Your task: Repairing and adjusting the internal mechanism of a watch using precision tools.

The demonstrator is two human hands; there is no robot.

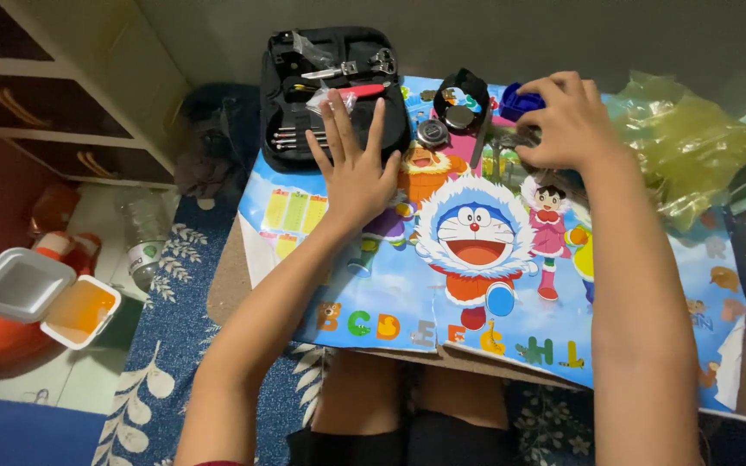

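The left hand (353, 164) lies flat, fingers spread and holding nothing, on the tool case (331, 95) at the tabletop's (407, 293) far edge, while the right hand (567, 121), curled shut on a small dark tool (511, 136), sits nearer the watch (461, 102), just left of it.

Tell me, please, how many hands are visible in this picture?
2. The left hand lies flat with spread fingers at the edge of the black tool case. The right hand is closed over a small item near the blue object; no other hands show.
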